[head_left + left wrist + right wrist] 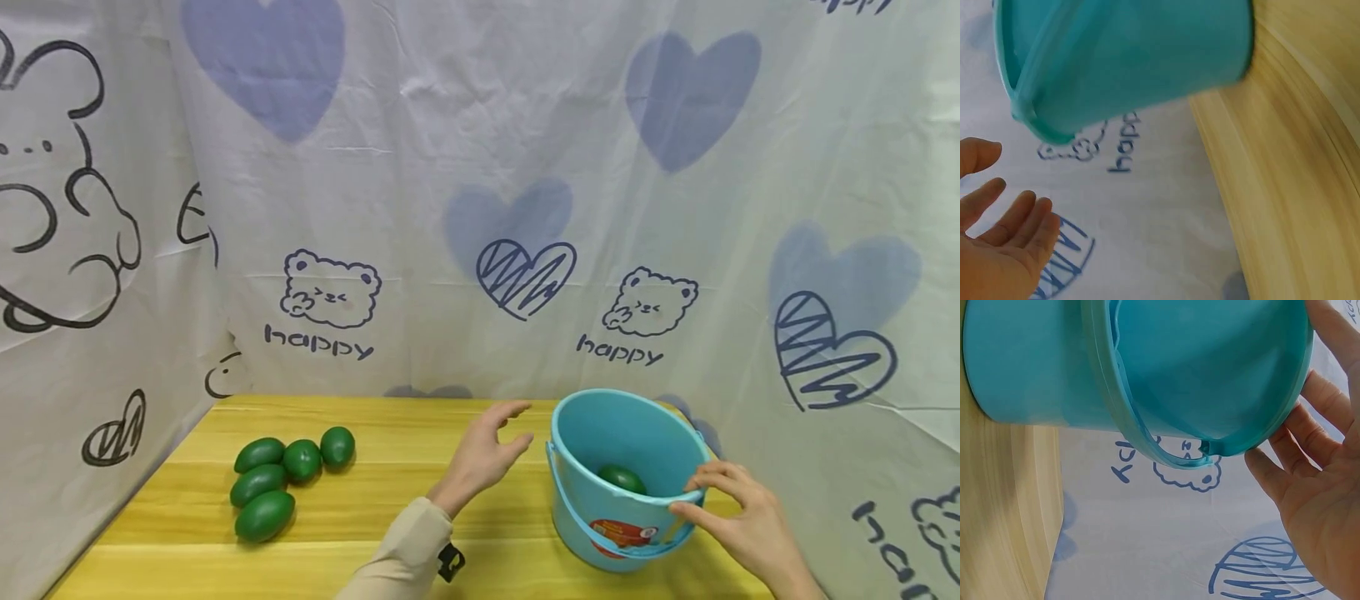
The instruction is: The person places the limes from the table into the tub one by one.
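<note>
A light blue bucket with a red label and a lowered handle stands on the wooden table. One smooth, dark green, egg-shaped fruit lies inside it. My right hand grips the bucket's rim on the right side, thumb toward the front and fingers along the edge; the right wrist view shows those fingers at the rim. To the left of the bucket my left hand hovers with fingers and thumb spread, apart from it and holding nothing. Several more green fruits lie grouped on the table's left part.
The wooden table meets a pale hanging cloth printed with hearts and bears at the back and both sides. A black band shows at the left sleeve.
</note>
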A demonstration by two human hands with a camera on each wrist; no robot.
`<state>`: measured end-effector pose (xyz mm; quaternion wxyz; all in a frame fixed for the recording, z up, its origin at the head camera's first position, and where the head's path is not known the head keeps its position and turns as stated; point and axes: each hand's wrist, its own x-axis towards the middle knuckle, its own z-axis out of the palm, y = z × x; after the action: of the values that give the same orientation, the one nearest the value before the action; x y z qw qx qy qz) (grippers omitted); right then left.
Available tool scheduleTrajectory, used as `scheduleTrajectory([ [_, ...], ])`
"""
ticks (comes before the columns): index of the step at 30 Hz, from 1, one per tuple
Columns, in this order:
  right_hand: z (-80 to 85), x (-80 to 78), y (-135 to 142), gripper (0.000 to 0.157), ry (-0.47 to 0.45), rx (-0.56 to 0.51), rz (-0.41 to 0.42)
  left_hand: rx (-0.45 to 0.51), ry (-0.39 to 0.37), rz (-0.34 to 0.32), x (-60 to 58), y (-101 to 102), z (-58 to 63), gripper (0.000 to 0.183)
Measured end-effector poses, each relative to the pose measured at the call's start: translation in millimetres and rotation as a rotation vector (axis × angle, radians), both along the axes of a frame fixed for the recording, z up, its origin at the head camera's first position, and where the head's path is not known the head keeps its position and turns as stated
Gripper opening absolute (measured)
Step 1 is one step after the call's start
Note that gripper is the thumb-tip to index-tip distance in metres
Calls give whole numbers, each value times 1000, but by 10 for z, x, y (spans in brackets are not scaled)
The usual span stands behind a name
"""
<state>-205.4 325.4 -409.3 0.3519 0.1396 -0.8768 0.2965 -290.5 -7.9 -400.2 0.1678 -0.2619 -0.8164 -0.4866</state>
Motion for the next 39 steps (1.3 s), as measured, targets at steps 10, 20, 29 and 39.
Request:
scheduleTrajectory([
  [10, 16, 21, -7, 29, -23, -2, -15, -8, -132, 175, -155, -496, -135, 45],
  [20, 23, -1, -1, 29, -8, -2, 4, 13, -233, 259, -290, -847, -233, 47],
  [29, 23, 12, 1, 29, -28, 13, -4, -92, -271, 403, -338, -1087, -271, 53],
  [39, 36, 27, 2, 28, -49, 23, -32, -319, -252, 626, -401, -1405, -349, 50],
])
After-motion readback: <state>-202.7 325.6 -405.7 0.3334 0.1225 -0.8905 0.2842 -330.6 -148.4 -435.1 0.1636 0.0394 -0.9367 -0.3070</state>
